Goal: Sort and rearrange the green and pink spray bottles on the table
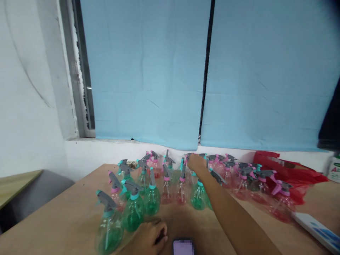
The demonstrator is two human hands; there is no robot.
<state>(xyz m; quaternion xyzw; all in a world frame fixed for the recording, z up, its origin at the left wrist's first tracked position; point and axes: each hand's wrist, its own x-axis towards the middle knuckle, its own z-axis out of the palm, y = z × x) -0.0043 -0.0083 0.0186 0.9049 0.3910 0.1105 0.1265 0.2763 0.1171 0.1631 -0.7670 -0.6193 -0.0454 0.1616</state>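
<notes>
Several small spray bottles stand crowded on a wooden table [71, 219], some green [134, 212], some pink [167, 191], all with grey trigger heads. My right hand [196, 162] reaches far across them, its fingers closed around the head of a bottle in the back row; that bottle is mostly hidden. My left hand [148, 239] rests on the table near the front edge, fingers curled, beside the nearest green bottle [108, 226]. A phone [183, 247] lies just right of that hand.
A red plastic bag [289, 171] lies at the back right. A white flat box [317, 226] sits at the right edge, a white container [335, 168] behind it. Blue blinds [148, 71] cover the window behind. Another tabletop [16, 184] shows at the left.
</notes>
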